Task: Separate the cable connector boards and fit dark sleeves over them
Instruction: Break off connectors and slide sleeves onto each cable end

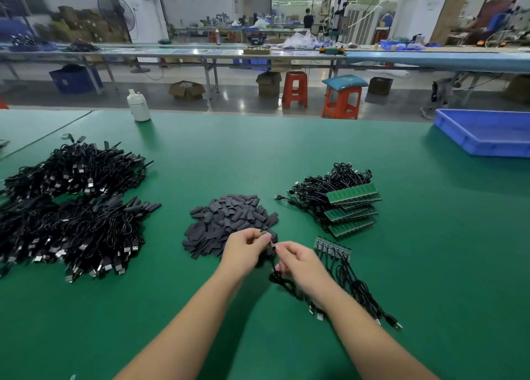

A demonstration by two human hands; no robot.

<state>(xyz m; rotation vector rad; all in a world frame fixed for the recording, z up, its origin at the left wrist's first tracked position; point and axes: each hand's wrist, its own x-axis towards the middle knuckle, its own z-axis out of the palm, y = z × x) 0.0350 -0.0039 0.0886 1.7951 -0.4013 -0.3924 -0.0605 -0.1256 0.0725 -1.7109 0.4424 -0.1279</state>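
Both hands meet just before the sleeve pile [229, 224]. The left hand [245, 249] pinches a dark sleeve [264, 233]; the right hand [298, 260] pinches a small connector board [271, 246], its cable [282, 283] trailing toward the body. The board sits just right of the sleeve, apparently end-on, over the green counter [430, 265].

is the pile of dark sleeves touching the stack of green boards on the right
Apart. The head view shows bare green mat between the pile of dark sleeves and the stack of green boards.
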